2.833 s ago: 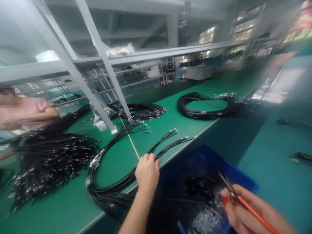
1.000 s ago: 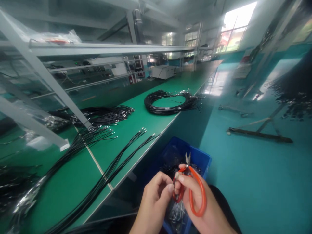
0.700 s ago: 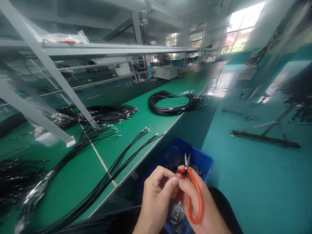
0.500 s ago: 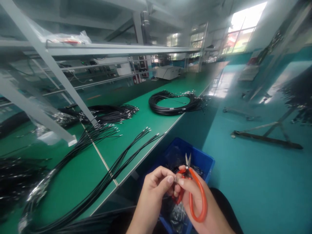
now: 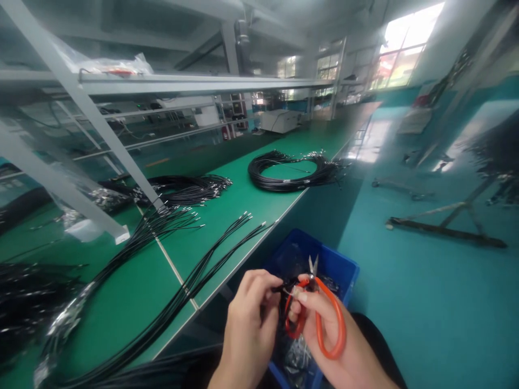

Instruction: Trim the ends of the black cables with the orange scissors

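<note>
Right hand [image 5: 326, 324] is wrapped round the orange-handled snips [image 5: 331, 294] over the blue bin [image 5: 345, 265], tiny pale bit [image 5: 297, 290] pinched at the thumb. Left hand [image 5: 252, 308] is curled just beside it, can't tell on what, with black cables [image 5: 174, 306] further left on the tabletop [image 5: 178, 243].

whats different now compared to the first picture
The left hand has let go of the black cables and moved right, over the blue bin, beside the right hand. The view has swung right, leaving the co-worker out of frame. The scissors are still in the right hand; the cables still lie on the green table.
</note>
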Demonstrator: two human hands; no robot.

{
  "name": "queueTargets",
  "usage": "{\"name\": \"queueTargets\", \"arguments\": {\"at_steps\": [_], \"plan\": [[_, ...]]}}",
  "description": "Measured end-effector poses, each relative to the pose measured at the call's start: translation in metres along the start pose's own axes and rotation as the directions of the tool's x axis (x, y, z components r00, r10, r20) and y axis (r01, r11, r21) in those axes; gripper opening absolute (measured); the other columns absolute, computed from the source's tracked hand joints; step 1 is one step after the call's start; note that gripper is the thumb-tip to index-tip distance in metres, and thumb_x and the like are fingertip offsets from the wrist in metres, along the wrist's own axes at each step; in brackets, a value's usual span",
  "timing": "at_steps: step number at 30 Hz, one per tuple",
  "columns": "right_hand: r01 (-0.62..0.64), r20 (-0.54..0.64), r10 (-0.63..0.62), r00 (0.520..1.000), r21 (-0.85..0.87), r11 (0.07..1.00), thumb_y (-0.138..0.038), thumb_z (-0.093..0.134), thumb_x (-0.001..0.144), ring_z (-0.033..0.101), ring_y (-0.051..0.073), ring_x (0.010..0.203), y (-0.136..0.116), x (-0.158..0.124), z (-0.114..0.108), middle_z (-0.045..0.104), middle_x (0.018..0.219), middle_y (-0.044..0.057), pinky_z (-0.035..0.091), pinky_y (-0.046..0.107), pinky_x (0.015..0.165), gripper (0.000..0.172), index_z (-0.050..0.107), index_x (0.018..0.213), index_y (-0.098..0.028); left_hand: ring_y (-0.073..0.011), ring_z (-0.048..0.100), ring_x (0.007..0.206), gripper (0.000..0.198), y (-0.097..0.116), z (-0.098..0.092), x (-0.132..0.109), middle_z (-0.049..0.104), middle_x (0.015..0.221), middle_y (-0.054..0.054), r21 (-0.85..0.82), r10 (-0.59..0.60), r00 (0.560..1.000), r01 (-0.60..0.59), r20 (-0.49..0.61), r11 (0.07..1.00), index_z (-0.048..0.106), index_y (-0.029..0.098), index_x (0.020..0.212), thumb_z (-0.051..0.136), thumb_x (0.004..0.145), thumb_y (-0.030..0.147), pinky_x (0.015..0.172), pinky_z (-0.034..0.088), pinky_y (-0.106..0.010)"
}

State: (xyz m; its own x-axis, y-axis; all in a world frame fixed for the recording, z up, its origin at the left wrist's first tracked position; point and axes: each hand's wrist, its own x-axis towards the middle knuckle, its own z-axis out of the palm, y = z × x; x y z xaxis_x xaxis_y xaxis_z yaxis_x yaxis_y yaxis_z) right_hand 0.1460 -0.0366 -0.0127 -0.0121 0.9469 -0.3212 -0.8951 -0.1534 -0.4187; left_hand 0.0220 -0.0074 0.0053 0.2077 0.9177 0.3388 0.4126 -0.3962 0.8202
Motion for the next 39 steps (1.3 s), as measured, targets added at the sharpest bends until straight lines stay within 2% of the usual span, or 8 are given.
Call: {"name": "queueTargets", "arguments": {"at_steps": [5,7,10,17,22,28,35,39], "plan": [[-0.010,-0.014,0.010,1.000,0.002,1.000,-0.012,0.064,0.076,0.056,0.013,0.063,0.002,0.000,0.002,0.062,0.071,0.000,0.046,0.022,0.058,0.017,0.057,0.089,-0.020,-0.0170,0.061,0.076,0.021,0.001,-0.005,-0.001,0.061,0.094,-0.006,0.332,0.173,0.985,-0.165,0.004,0.929,0.067,0.024,0.080,0.048,0.082,0.014,0.066,0.046,-0.023],[0.004,-0.034,-0.004,0.999,-0.004,1.000,-0.011,0.064,0.074,0.056,0.013,0.064,0.000,0.000,0.005,0.062,0.072,0.001,0.046,0.023,0.061,0.019,0.057,0.089,-0.019,-0.0185,0.061,0.081,0.019,-0.002,-0.007,-0.003,0.062,0.093,-0.006,0.245,0.084,0.996,-0.078,-0.015,0.966,0.065,0.024,0.084,0.048,0.083,0.015,0.070,0.046,-0.025],[0.026,-0.008,-0.026,1.000,-0.022,0.999,-0.011,0.060,0.076,0.054,0.013,0.064,0.000,-0.001,0.007,0.061,0.069,0.001,0.045,0.022,0.059,0.013,0.057,0.087,-0.018,-0.0175,0.061,0.073,0.011,-0.001,-0.005,-0.006,0.065,0.082,-0.003,-0.028,-0.120,0.981,0.126,0.155,0.992,0.061,0.022,0.087,0.051,0.083,0.019,0.065,0.047,-0.024],[0.151,-0.029,-0.166,0.986,-0.288,0.946,-0.018,0.062,0.076,0.048,0.011,0.057,-0.001,-0.002,0.007,0.058,0.064,-0.003,0.041,0.023,0.054,0.018,0.053,0.092,-0.020,-0.0130,0.055,0.063,0.010,-0.005,0.008,-0.010,0.063,0.068,0.000,-0.391,-0.266,0.933,0.345,0.244,0.853,0.062,0.016,0.073,0.060,0.079,0.024,0.061,0.043,-0.021],[0.361,-0.047,-0.463,0.885,-0.559,0.747,-0.025,0.072,0.066,0.059,0.015,0.077,-0.002,0.000,0.008,0.067,0.082,-0.002,0.047,0.025,0.070,0.034,0.053,0.094,-0.024,-0.0077,0.041,0.050,0.021,-0.017,0.007,-0.007,0.057,0.059,0.001,-0.463,-0.322,0.893,0.441,0.315,0.769,0.063,0.013,0.072,0.066,0.074,0.033,0.047,0.031,-0.018],[0.418,0.127,-0.529,0.839,-0.772,0.478,-0.023,0.063,0.074,0.064,0.018,0.080,0.005,0.005,-0.001,0.065,0.084,0.000,0.051,0.028,0.070,0.023,0.053,0.095,-0.025,-0.0077,0.040,0.051,0.021,-0.011,0.007,-0.008,0.055,0.058,0.002,-0.482,-0.316,0.898,0.432,0.304,0.762,0.063,0.013,0.068,0.067,0.073,0.032,0.048,0.031,-0.018],[0.532,0.454,-0.692,0.561,-0.838,-0.119,-0.015,0.057,0.075,0.062,0.017,0.076,0.008,0.005,-0.008,0.061,0.087,0.001,0.050,0.024,0.061,0.023,0.053,0.095,-0.027,-0.0078,0.043,0.053,0.015,-0.002,0.011,-0.011,0.058,0.061,0.002,-0.458,-0.335,0.909,0.414,0.248,0.786,0.064,0.013,0.070,0.067,0.074,0.027,0.050,0.035,-0.017],[0.558,0.528,-0.688,0.497,-0.802,-0.212,-0.014,0.054,0.078,0.061,0.018,0.077,0.011,0.002,-0.011,0.060,0.086,0.002,0.049,0.025,0.064,0.021,0.053,0.095,-0.026,-0.0064,0.041,0.048,0.017,-0.009,0.011,-0.011,0.056,0.058,0.003,-0.526,-0.365,0.913,0.403,0.181,0.749,0.063,0.014,0.068,0.068,0.073,0.029,0.046,0.034,-0.017]]}}
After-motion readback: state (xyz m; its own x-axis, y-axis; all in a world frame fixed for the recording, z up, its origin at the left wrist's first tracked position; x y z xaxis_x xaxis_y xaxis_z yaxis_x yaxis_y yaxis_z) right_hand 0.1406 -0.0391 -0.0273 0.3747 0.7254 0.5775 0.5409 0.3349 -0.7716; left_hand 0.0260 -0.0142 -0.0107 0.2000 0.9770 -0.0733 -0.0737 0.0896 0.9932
